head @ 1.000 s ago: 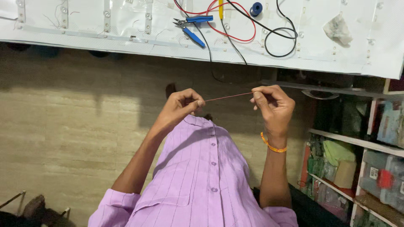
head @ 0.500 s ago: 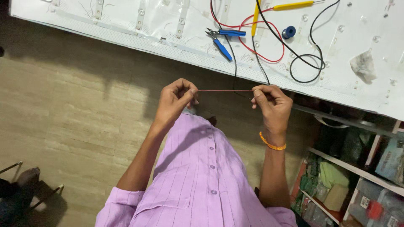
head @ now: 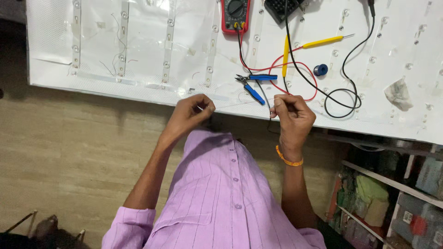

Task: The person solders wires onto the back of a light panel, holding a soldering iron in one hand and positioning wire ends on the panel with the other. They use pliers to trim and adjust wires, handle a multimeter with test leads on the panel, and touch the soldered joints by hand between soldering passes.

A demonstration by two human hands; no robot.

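The head view looks straight down over a lilac striped shirt (head: 217, 203) to a white panel (head: 138, 69) lying on the tabletop, with rows of small round studs along its strips. At the lower right, a shelf (head: 392, 184) holds soft packages: a green one (head: 369, 191) above a tan one, and further right boxy grey packs with a red round patch (head: 417, 226); their labels are too blurred to make out.

On the panel lie a red-cased meter (head: 234, 16) with a round dial, a yellow probe (head: 323, 42), a second yellow probe (head: 285, 55) standing nearly upright in the picture, looping red and black leads (head: 341, 99), a small blue spool (head: 320, 69), blue-handled cutters (head: 253, 85) and a crumpled scrap (head: 399, 94).

The left hand (head: 191, 115) hovers at the near edge of the panel, its fingers (head: 207, 107) curled and pressed together, pinching one end of a thin wire (head: 240, 103). The right hand (head: 293, 115), with an orange band (head: 288, 159) on its wrist, has its fingers (head: 278, 108) closed tight on the other end. The wire runs almost straight between the two hands, just over the panel's edge and below the cutters.
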